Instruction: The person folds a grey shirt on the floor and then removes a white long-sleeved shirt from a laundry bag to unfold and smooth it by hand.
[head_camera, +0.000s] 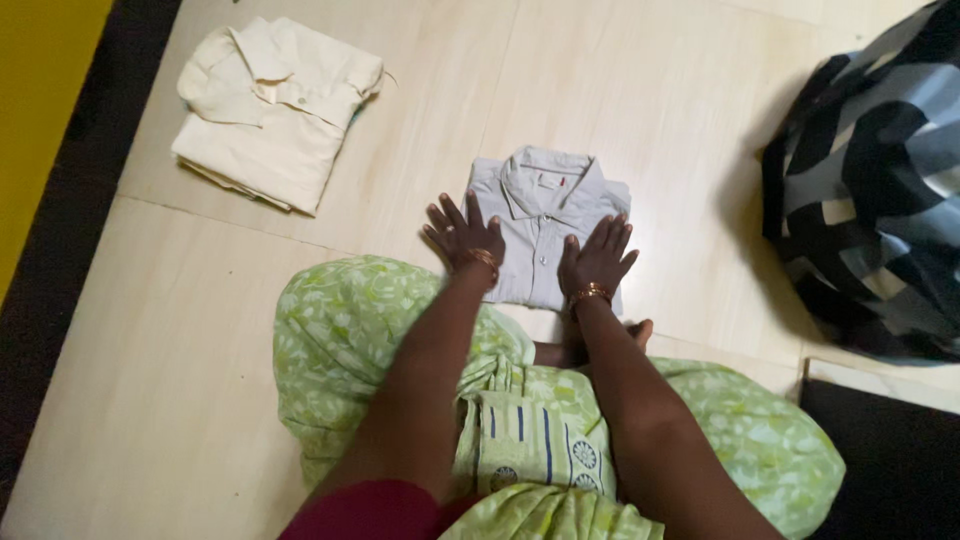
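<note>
Matt grey cotton-like shirt (545, 225), matt cream cloth shirt (270, 110), smooth faintly glossy tile floor (180, 330), shiny metal bangles (590, 293)

Soft, dim indoor light falls from about ten o'clock, leaving the pale tiled floor (300, 300) evenly lit without glare. A broad, soft shadow spreads at three o'clock beside the dark blue-and-black patterned cloth bundle (880, 180). Corners at seven and four o'clock go murky. Focus is slightly soft throughout, with faint grain.
</note>
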